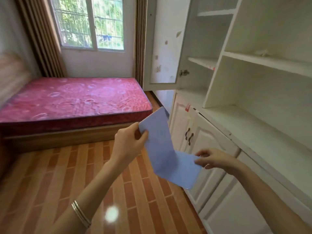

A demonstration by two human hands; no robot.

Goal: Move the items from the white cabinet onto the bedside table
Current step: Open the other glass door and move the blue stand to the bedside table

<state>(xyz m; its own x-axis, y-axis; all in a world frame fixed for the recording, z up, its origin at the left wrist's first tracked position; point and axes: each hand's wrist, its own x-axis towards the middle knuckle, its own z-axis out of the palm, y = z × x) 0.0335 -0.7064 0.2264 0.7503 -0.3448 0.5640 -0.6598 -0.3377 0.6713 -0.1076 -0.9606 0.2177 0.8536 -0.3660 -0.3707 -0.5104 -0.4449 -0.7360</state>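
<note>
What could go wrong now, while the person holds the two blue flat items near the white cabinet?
1. The left hand pinches the upper blue item only near one edge, so it may slip or swing.
2. The right hand also grips the lower blue item by one side. The two items overlap, so one might knock the other loose.
3. The bedside table is not in view, so there is probably a carry ahead.

The left hand [130, 141] pinches a flat light-blue rectangular sheet [158, 142] by its edge. The right hand [214, 159] pinches a second light-blue sheet [185, 171] overlapping it, beside the white cabinet [253, 92].
</note>
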